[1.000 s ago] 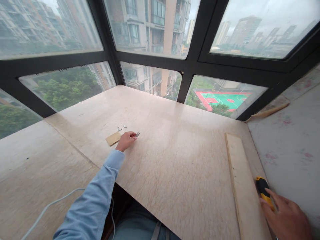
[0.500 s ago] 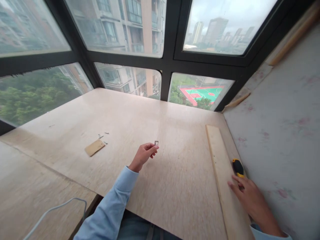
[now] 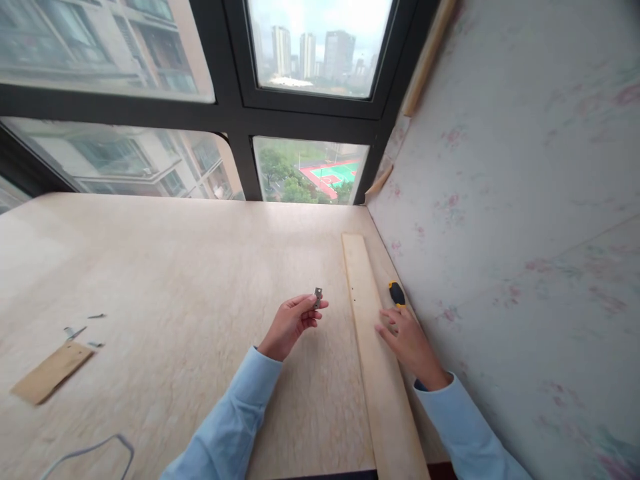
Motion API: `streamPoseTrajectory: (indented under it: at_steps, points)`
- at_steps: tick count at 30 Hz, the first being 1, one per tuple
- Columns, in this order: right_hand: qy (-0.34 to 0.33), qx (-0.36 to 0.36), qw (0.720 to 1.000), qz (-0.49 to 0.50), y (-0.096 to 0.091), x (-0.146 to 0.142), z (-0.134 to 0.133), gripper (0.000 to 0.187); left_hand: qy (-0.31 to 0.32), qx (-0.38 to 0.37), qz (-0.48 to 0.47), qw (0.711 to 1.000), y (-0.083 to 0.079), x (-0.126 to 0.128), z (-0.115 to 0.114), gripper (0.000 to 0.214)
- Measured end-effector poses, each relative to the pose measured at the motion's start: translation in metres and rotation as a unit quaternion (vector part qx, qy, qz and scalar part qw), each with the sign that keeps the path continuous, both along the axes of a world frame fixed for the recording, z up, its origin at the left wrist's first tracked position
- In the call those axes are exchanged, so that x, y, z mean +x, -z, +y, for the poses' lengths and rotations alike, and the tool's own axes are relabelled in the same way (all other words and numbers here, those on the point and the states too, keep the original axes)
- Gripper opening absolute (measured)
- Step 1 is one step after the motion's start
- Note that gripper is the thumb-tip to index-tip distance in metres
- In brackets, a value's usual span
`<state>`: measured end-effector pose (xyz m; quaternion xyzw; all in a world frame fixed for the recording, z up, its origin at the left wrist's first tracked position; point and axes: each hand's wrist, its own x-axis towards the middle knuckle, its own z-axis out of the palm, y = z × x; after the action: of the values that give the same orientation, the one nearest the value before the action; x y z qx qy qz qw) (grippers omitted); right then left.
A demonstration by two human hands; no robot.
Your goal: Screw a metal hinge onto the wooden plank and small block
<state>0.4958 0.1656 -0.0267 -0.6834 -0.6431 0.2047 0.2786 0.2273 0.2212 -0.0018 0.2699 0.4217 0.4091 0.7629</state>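
Note:
Pinched between the thumb and fingers of my left hand (image 3: 296, 321) is a small metal hinge (image 3: 318, 294), held up over the table with a hole showing at its top. My right hand (image 3: 411, 339) is open, its fingertips at the right edge of a long wooden plank (image 3: 373, 333). Two dark holes show near the plank's left edge. Just beyond my right fingers, between plank and wall, lies a tool with a black and yellow handle (image 3: 397, 293), which looks like a screwdriver; its far part is hidden.
At left, a small wooden board (image 3: 53, 372) lies on the table (image 3: 200, 267), with several small metal pieces (image 3: 76, 333) beside it. A pale cable (image 3: 95, 445) curves near the front left. The papered wall (image 3: 500, 267) bounds the right, and dark window frames (image 3: 300, 112) stand behind.
The view has turned right, shifting the plank and tool leftward in the picture. My left hand has tilted the hinge so more of it shows. My right hand remains by the plank and tool.

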Motion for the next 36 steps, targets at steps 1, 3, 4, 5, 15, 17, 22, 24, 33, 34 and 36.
streamPoseTrajectory:
  at_steps: [1,3,4,5,15,17,22,24,33,34,36]
  points:
    - [0.005,0.018,1.000,0.001,-0.004,-0.002,0.003,0.036,0.003,-0.006,-0.013,1.000,0.002,0.005,0.003,0.033]
    - [0.001,0.052,0.998,0.019,-0.013,-0.010,0.012,0.033,0.004,-0.017,-0.034,0.999,0.007,0.014,0.009,0.029]
    - [-0.011,0.065,0.997,0.037,-0.018,-0.015,0.017,0.031,0.004,-0.022,-0.044,0.999,0.009,0.018,0.012,0.027]
    - [-0.030,0.075,0.995,0.057,-0.022,-0.021,0.023,0.029,0.004,-0.026,-0.055,0.998,0.012,0.022,0.015,0.025]
    - [-0.186,0.119,0.964,0.149,-0.020,-0.049,0.074,0.056,0.020,-0.012,-0.141,0.990,0.029,0.043,0.037,0.034]
    - [-0.196,0.121,0.963,0.142,-0.017,-0.046,0.080,0.056,0.023,-0.011,-0.144,0.989,0.031,0.044,0.041,0.036]
    - [-0.230,0.153,0.954,0.120,-0.016,-0.043,0.083,0.054,0.066,0.014,-0.130,0.989,0.033,0.049,0.044,0.041]
    - [-0.226,0.174,0.953,0.100,-0.015,-0.043,0.081,0.049,0.077,0.026,-0.125,0.989,0.034,0.051,0.045,0.041]
    - [-0.196,0.237,0.951,0.018,-0.009,-0.040,0.071,0.048,0.074,0.021,-0.101,0.992,0.032,0.054,0.044,0.042]
    - [-0.195,0.238,0.951,0.012,-0.009,-0.040,0.071,0.048,0.072,0.023,-0.103,0.992,0.032,0.054,0.043,0.042]
    - [-0.192,0.240,0.952,0.003,-0.008,-0.041,0.070,0.047,0.070,0.026,-0.105,0.992,0.032,0.054,0.042,0.041]
